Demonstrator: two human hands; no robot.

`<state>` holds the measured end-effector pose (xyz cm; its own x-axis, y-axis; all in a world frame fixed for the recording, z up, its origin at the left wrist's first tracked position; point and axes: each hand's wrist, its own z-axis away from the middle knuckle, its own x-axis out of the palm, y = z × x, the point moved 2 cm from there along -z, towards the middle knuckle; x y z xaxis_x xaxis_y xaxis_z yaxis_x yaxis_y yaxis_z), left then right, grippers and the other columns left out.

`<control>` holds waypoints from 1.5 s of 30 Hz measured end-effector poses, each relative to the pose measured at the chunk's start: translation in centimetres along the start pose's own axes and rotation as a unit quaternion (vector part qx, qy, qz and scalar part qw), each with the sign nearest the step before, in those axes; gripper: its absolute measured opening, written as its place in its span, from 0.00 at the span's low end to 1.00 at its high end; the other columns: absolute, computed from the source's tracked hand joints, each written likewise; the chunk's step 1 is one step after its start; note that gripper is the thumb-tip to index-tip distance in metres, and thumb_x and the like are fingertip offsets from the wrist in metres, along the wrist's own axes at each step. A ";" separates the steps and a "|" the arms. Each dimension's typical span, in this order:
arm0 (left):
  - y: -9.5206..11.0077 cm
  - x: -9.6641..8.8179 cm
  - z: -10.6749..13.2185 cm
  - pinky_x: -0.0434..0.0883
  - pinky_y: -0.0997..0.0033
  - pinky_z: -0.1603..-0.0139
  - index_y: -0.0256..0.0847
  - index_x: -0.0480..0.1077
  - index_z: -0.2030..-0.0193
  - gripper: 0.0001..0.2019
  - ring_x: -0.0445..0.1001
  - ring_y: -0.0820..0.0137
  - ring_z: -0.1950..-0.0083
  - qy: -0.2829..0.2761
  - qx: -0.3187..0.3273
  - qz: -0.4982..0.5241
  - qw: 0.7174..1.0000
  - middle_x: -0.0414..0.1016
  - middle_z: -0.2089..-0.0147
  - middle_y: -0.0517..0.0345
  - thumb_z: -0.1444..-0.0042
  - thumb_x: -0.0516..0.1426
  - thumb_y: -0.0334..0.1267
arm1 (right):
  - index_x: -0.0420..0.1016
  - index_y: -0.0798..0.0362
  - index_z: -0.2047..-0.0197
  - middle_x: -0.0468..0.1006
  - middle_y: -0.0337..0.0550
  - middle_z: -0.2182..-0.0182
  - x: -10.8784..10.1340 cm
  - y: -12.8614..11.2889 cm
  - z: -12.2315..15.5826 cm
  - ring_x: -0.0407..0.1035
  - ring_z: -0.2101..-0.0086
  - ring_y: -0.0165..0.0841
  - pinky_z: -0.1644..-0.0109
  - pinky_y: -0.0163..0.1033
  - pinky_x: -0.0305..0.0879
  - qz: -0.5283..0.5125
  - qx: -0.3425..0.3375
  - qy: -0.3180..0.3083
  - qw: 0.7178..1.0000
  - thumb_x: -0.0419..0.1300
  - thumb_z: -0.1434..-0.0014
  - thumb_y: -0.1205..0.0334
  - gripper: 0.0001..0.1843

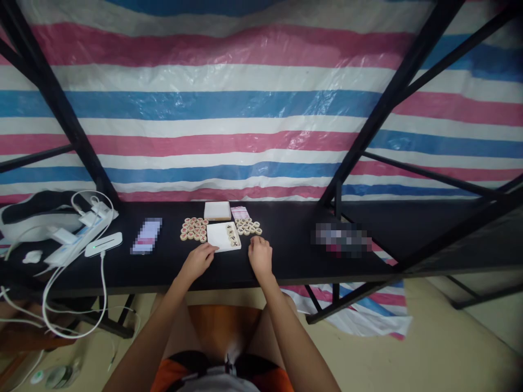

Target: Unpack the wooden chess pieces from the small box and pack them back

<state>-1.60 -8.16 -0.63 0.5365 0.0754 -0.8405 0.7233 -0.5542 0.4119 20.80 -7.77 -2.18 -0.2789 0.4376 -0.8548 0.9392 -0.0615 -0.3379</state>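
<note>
A shallow white box tray (218, 236) lies on the black table (294, 256) and holds a few round wooden game discs (232, 234) along its right side. My left hand (199, 260) rests on the table with its fingertips touching the tray's near left corner. My right hand (260, 256) sits loosely curled just right of the tray, below a cluster of discs with dark marks (247, 226). A second cluster with red marks (194, 228) lies left of the tray. I cannot tell whether the right hand holds a disc.
A white box lid (217, 210) and a pink slip (239, 212) lie behind the tray. At the left are a power strip with plugs and white cables (77, 234) and a small white device (103, 244). Black frame bars (368, 136) rise at both sides before a striped tarp.
</note>
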 end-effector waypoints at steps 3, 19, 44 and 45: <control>0.0 0.0 0.0 0.69 0.69 0.52 0.41 0.73 0.52 0.15 0.73 0.68 0.55 0.003 0.002 0.001 1.000 0.74 0.56 0.53 0.39 0.48 0.32 | 0.71 0.55 0.61 0.75 0.49 0.62 -0.1 -0.2 0.0 0.65 0.61 0.38 0.57 0.40 0.58 -0.041 -0.017 0.010 0.999 0.50 0.40 0.70 0.09; -0.2 0.3 -0.2 0.69 0.70 0.52 0.42 0.73 0.53 0.14 0.73 0.68 0.54 0.005 0.021 -0.007 1.000 0.74 0.55 0.54 0.41 0.49 0.31 | 0.73 0.53 0.66 0.76 0.44 0.67 0.8 -6.1 1.3 0.66 0.59 0.35 0.52 0.41 0.56 -0.084 -0.274 0.007 0.958 0.50 0.36 0.63 0.12; 0.3 -0.2 0.1 0.69 0.71 0.54 0.43 0.73 0.52 0.14 0.73 0.69 0.56 0.012 0.009 -0.008 1.000 0.75 0.56 0.55 0.39 0.48 0.35 | 0.72 0.55 0.55 0.73 0.52 0.56 0.4 3.0 -2.3 0.66 0.57 0.39 0.57 0.39 0.59 0.012 -0.016 0.017 1.000 0.52 0.41 0.65 0.12; 0.3 -0.2 0.1 0.69 0.71 0.54 0.42 0.72 0.52 0.14 0.73 0.69 0.56 0.008 0.009 -0.012 1.000 0.74 0.56 0.54 0.39 0.48 0.35 | 0.72 0.55 0.56 0.73 0.52 0.57 0.3 3.0 -2.3 0.66 0.58 0.38 0.58 0.39 0.59 0.015 -0.011 0.013 1.000 0.53 0.41 0.65 0.11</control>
<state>-1.50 -8.39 -0.41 0.5259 0.1025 -0.8443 0.7283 -0.5670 0.3848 24.00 -5.80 -2.53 -0.2464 0.4586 -0.8538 0.9512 -0.0542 -0.3037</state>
